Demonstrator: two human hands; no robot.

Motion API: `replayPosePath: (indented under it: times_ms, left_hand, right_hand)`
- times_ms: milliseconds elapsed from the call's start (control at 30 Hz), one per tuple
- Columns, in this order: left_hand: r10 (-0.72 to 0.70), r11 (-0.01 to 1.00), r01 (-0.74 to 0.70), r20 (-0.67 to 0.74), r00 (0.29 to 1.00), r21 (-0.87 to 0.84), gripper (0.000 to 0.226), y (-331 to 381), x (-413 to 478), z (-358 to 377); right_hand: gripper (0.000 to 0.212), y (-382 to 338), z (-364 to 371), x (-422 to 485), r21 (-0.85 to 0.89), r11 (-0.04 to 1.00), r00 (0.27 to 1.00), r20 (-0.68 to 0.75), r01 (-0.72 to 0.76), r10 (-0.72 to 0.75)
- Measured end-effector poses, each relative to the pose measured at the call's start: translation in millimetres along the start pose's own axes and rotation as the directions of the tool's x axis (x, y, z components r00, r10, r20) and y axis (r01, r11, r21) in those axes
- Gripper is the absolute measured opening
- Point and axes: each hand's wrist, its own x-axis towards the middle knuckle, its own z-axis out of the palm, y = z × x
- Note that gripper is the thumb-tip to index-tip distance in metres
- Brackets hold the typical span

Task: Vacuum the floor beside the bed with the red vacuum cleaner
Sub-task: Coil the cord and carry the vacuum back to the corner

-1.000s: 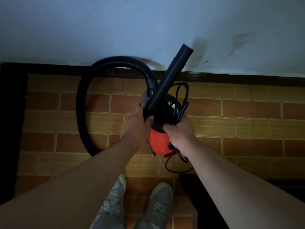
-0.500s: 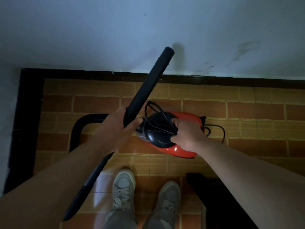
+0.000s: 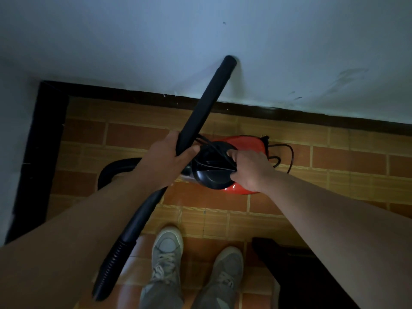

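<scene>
Indoors, left hand [image 3: 165, 161] grips wand [image 3: 205, 103], right hand [image 3: 249, 168] grips vacuum [image 3: 245, 143] over tiled floor [image 3: 345, 170].

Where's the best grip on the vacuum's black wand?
Grip the black wand on its smooth rigid mid-length, from the side, fingers curled round the tube, as the left hand does. The ribbed hose below would likely flex and steer poorly. The right hand holds the red vacuum cleaner.

Glossy red plastic is seen on the vacuum cleaner [image 3: 243, 143]; the wand [image 3: 205, 103] looks matt, the floor tiles [image 3: 138, 134] perhaps glazed
</scene>
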Motion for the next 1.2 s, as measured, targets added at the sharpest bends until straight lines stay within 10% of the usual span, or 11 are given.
replayPosePath:
  times_ms: [500, 933, 1200]
  left_hand:
    - [0.145, 0.974, -0.140, -0.014, 0.989, 0.178, 0.019, -6, -5, 4]
    - [-0.017, 0.943, -0.073, -0.265, 0.964, -0.325, 0.029, 21, -22, 40]
    - [-0.270, 0.887, 0.151, -0.227, 0.936, -0.436, 0.033, 6, -6, 53]
  right_hand:
    - [0.030, 1, 10, 0, 0.683, 0.667, 0.894, -0.045, -0.299, 0.447]
    - [0.028, -44, 66, -24, 0.955, 0.039, 0.650, 0.170, -0.294, 0.741]
    - [0.027, -73, 85, -10, 0.976, -0.135, 0.586, 0.209, -0.169, 0.783]
